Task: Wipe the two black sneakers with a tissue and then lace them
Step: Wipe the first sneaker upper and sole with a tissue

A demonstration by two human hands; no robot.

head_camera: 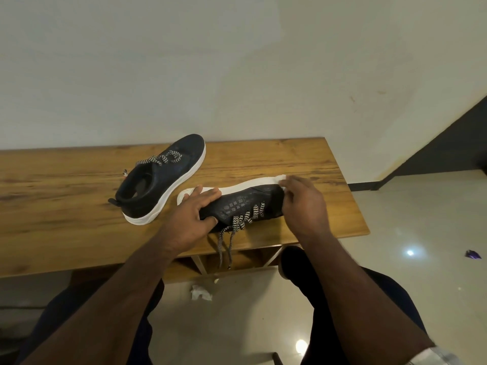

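Matt wood-grain table (303,159), glossy floor tiles (421,233), textured blk sneaker (237,206).

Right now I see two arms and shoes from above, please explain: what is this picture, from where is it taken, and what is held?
There is no machine here: a camera on a person's head looks down at their own two hands. On the wooden table one black sneaker stands upright. A second sneaker lies on its side near the front edge, its laces hanging over. The left hand grips it at one end; the right hand covers the other end, pinching a white tissue against the white sole. A crumpled tissue lies on the floor.
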